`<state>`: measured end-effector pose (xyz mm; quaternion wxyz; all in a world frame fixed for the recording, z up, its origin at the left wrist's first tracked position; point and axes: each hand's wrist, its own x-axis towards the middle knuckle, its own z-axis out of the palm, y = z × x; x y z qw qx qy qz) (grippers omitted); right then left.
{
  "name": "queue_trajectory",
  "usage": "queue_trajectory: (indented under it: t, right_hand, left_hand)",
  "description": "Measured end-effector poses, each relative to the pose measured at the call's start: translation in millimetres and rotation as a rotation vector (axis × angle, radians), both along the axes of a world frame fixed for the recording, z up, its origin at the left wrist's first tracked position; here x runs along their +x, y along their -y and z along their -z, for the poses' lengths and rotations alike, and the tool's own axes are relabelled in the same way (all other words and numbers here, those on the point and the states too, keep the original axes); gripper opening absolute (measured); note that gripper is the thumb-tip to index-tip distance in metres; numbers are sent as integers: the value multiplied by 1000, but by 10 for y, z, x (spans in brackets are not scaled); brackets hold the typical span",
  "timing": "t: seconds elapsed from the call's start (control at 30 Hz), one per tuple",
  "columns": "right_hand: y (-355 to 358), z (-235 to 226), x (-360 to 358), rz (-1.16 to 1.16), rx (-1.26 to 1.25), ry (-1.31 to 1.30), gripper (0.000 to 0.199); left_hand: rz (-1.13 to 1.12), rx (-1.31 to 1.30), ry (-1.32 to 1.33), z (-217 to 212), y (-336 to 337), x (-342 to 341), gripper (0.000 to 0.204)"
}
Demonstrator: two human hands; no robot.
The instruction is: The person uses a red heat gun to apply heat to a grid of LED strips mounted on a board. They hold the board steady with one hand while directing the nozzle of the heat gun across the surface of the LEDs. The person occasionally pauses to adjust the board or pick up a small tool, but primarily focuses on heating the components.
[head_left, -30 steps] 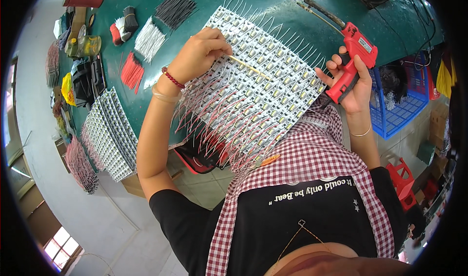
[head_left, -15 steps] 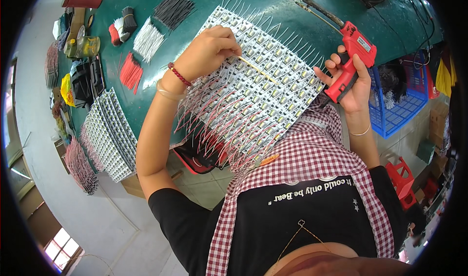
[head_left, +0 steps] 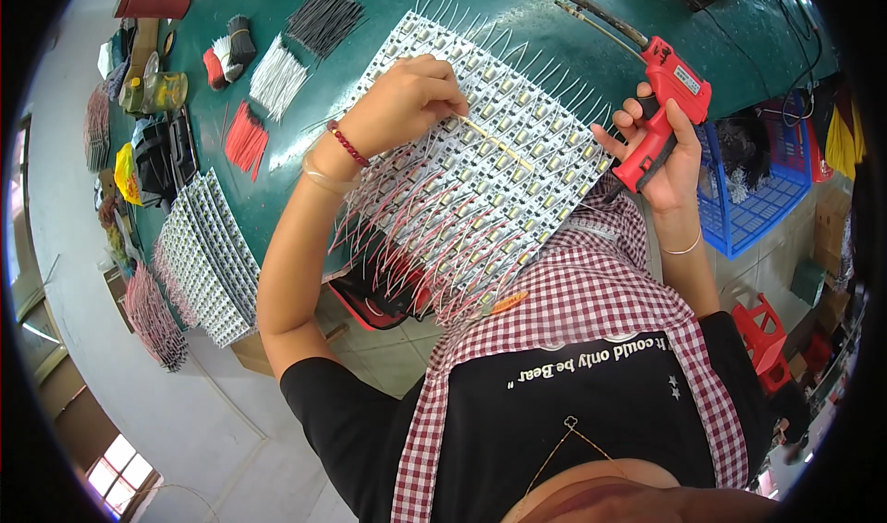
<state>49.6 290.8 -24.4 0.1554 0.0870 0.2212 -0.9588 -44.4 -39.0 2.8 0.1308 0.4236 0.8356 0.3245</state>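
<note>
— What are the hands doing?

— The left hand (head_left: pixel 407 98) is curled narrow, knuckles up, pinching a thin pale rod (head_left: pixel 494 142) against the sheet of little circuit strips (head_left: pixel 480 172). The right hand (head_left: pixel 661 158) is wrapped tight round the grip of a red soldering gun (head_left: pixel 667 98), held off the sheet's right edge.

— Which way does the rod run?

— From the left fingertips slantwise toward the right hand. The gun's long metal tip (head_left: pixel 591 19) points up and left, away from the body, over the green table (head_left: pixel 554 33).

— Which hand is nearer the sheet?

— The left, resting on it; wire bundles (head_left: pixel 277 79) lie well off to its left.
</note>
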Motion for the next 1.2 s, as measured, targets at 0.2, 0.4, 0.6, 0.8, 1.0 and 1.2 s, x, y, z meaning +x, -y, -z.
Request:
queue_trajectory:
  t: [0.2,0.4,0.6,0.8,1.0,1.2]
  right_hand:
    - [-4,8,0,-6,-3,-5,30]
    - [-2,14,1,-8,-12,-10,30]
    - [-1,6,2,-5,-9,-9,29]
    - [2,12,2,1,-21,-1,28]
    - [-11,39,3,14,-33,-20,28]
    - [-7,47,-7,0,-55,-26,29]
  left_hand:
    - [-4,-5,31,59,-41,17,17]
    - [23,-8,23,75,-16,19,19]
    - [58,11,30,78,1,10,18]
    - [129,-52,52,-31,28,50,19]
    - [162,-193,-211,-366,123,175,25]
    - [-81,-18,-106,-445,62,130,23]
